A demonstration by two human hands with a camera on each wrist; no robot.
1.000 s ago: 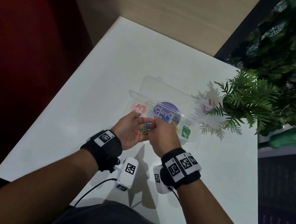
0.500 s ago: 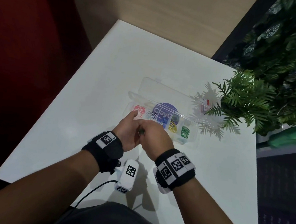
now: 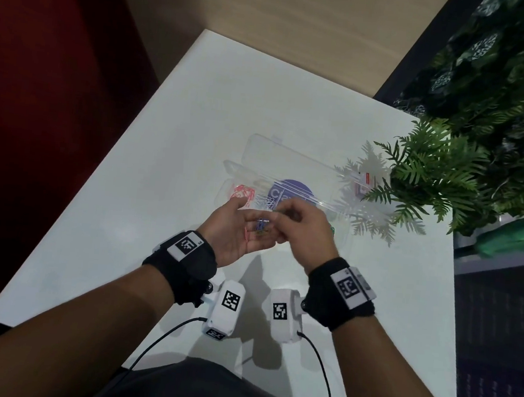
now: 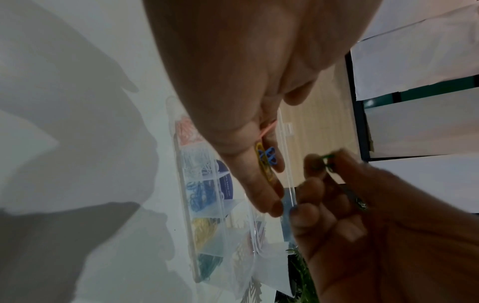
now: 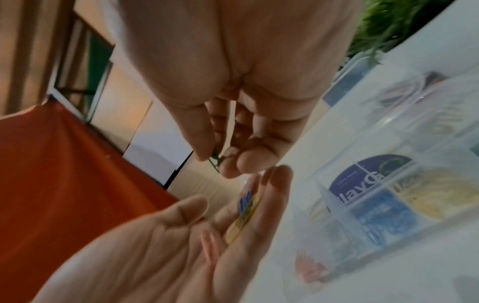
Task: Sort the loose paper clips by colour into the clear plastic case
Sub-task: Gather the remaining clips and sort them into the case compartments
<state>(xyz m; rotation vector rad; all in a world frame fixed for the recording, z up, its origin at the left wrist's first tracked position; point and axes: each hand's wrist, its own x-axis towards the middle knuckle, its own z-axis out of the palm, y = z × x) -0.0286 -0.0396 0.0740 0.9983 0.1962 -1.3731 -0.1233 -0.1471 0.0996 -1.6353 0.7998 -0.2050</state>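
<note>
Your right hand point(image 3: 302, 231) pinches a green paper clip point(image 4: 327, 162) between thumb and fingertip; your left hand point(image 3: 235, 227) lies flat, palm up, carrying yellow, blue and pink clips point(image 4: 267, 157) on the fingers. Carry the green one to the green compartment point(image 4: 208, 264) at the case's end nearest the plant, release low. Keep the left palm level. Clear plastic case point(image 3: 288, 181) sits open on the worktop point(image 3: 162, 156), just beyond both hands, colours already separated by dividers.
</note>
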